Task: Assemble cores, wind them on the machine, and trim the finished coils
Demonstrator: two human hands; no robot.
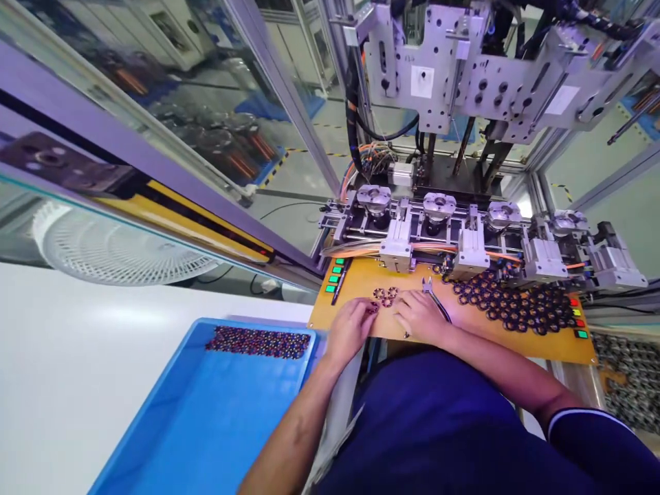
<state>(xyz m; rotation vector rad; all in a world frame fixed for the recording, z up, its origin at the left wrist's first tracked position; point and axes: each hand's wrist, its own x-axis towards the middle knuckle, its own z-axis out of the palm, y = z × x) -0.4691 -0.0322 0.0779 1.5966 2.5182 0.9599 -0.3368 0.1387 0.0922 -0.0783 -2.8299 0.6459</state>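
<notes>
Dark ring parts crowd the right side of the orange tabletop and line a blue tray. The left hand has its fingertips at one ring, its grip unclear; the right hand, its grip also unclear, lies beside diagonal cutters. The machine's white labels are unreadable.

A bright blue plastic tray stands on the white tabletop, with dark rings flecked red and gold along its far wall. More of those rings make a speckled black-and-gold patch toward the right of the amber-yellow board, whose left edge has a column of green lamps and whose right edge has red, yellow and green lamps. Above, orange cables run past silver-grey plates dotted with black holes. The person's navy shirt has a pale trim on its sleeve.
</notes>
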